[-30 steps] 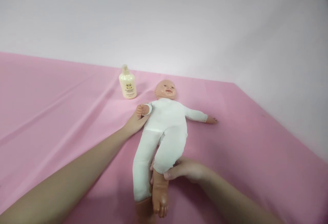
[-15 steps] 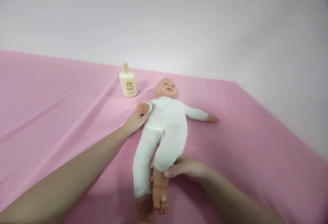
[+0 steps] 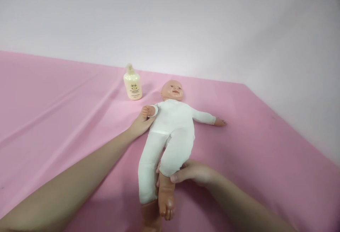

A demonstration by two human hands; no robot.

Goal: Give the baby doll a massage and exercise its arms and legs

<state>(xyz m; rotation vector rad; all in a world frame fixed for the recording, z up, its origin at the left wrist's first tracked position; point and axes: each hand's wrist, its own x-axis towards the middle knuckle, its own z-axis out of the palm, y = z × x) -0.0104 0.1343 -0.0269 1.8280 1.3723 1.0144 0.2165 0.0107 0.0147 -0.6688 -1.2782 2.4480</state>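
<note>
A baby doll (image 3: pixel 172 126) in a white one-piece lies on its back on the pink sheet (image 3: pixel 66 119), head pointing away from me. My left hand (image 3: pixel 140 125) rests against the doll's side under its bent arm, fingers tucked behind the body. My right hand (image 3: pixel 193 172) grips the doll's raised leg just above the bare foot (image 3: pixel 166 199), thumb across the ankle. The doll's other arm stretches out to the right, and its other leg lies flat.
A cream-coloured lotion bottle (image 3: pixel 132 83) with a pump top stands upright on the sheet, just left of the doll's head. A pale wall (image 3: pixel 186 23) backs the sheet and runs along its right side.
The view has drifted slightly, so everything sits a little higher. Both hands keep the same hold on the doll.
</note>
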